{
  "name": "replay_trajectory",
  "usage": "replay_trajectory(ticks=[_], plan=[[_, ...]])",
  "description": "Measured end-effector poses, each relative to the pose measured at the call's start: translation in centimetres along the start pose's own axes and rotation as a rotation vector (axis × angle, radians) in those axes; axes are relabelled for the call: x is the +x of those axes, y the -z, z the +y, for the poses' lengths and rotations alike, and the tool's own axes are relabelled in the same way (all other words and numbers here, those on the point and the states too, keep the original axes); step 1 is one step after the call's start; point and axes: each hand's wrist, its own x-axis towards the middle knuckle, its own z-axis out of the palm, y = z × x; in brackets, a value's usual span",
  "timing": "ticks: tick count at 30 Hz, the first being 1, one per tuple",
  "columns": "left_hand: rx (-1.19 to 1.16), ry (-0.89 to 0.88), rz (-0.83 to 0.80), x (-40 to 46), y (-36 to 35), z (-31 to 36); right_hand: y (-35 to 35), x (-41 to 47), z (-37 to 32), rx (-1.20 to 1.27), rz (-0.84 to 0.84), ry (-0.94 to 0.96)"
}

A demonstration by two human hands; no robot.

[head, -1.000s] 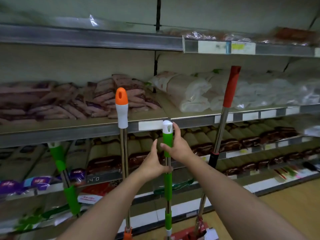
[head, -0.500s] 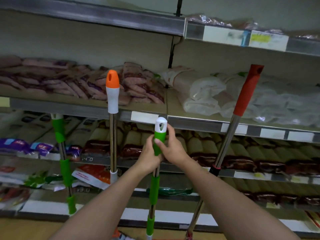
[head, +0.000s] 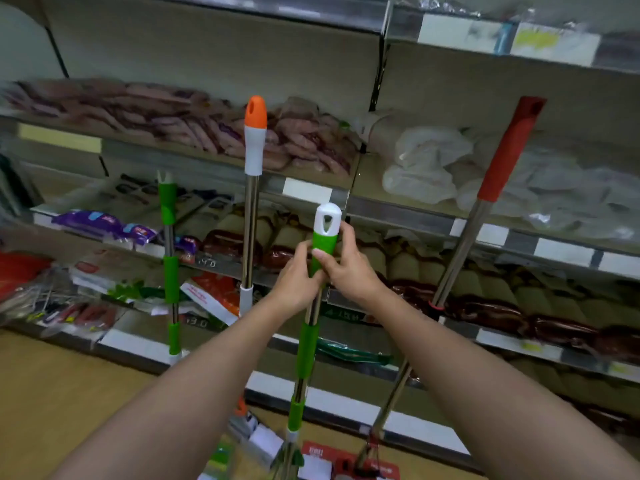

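Before the shelves, the left hand (head: 297, 284) and right hand (head: 347, 268) both grip the green mop handle (head: 323, 244).

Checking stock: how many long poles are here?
4: green-sleeved metal pole, far left; orange-capped metal pole, next; white-capped green pole, in left hand and right hand; red-gripped metal pole, right.

The left hand (head: 298, 284) and right hand (head: 350, 271) hide part of the green mop handle (head: 325, 237); the picture's bottom edge cuts off its head. The shelf label (head: 550, 43) up right of it and the packets (head: 194, 123) up left are too blurred to read
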Motion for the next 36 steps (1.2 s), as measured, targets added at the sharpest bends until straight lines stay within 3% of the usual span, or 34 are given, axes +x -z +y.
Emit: replay_trajectory(ticks=[20,24,28,36], plan=[[-0.217,0.145,0.104,-9.0,5.9,-1.0,-3.4,-6.7,-6.8,0.085,-0.085,0.064],[-0.268,0.149,0.082,-10.4,8.9,-1.5,-4.8,-7.0,-10.0,0.119,-0.102,0.109],[-0.217,0.104,-0.069,-12.5,12.3,-1.6,-7.3,-7.1,-14.4,0.142,-0.125,0.164],[-0.151,0.085,0.063,-16.4,22.5,-2.8,-13.1,-6.4,-24.3,0.162,-0.15,0.3]])
